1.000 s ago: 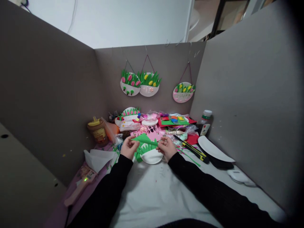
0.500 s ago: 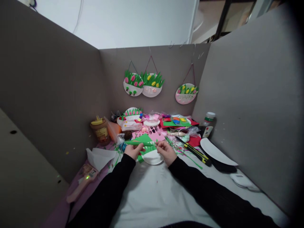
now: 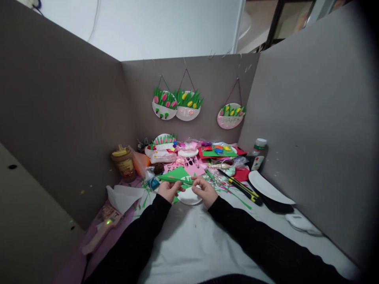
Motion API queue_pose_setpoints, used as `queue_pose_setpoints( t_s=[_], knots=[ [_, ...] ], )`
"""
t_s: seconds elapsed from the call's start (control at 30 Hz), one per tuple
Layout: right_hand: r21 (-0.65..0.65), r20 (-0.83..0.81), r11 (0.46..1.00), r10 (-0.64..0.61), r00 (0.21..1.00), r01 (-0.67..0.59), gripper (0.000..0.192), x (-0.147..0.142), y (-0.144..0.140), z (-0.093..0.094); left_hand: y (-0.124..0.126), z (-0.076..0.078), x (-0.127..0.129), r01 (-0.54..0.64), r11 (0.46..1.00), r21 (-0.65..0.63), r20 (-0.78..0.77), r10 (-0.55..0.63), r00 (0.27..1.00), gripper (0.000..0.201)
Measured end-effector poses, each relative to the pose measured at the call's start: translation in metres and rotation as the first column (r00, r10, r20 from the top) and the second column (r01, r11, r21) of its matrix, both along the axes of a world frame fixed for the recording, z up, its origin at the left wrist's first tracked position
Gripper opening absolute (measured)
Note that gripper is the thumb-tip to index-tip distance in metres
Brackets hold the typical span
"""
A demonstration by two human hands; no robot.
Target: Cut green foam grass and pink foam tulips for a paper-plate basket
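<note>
Cluttered craft table [image 3: 189,240]: green paper strip [image 3: 174,180] pinched between left hand [image 3: 168,190] and right hand [image 3: 204,191] fingers.

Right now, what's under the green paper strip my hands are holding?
Beneath the green paper strip held between the left hand and right hand lies a white paper plate half with green paper behind it. The hands cover part of the plate.

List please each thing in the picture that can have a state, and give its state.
left hand: pinching the green paper strip
right hand: pinching the same strip
green paper strip: held over the half paper plate
half paper plate: flat on the table
glue bottle: upright, capped
yellow-lidded jar: upright, closed
</note>
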State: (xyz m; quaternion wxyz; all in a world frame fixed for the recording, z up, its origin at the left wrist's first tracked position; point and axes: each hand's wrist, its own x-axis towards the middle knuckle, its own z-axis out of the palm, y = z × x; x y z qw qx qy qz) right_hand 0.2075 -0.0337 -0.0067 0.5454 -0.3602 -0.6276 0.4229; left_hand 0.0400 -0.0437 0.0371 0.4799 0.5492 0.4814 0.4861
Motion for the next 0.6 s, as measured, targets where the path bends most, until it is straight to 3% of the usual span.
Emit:
queue_pose_setpoints(
  t_s=[0.6],
  knots=[
    [-0.032,-0.104,0.999,0.003,0.995,-0.006,0.018,-0.0037,0.0022,-0.0052,-0.0004,-0.0039,0.0026,-0.028,1.0,0.009,0.002,0.028,1.0,0.024]
  ],
)
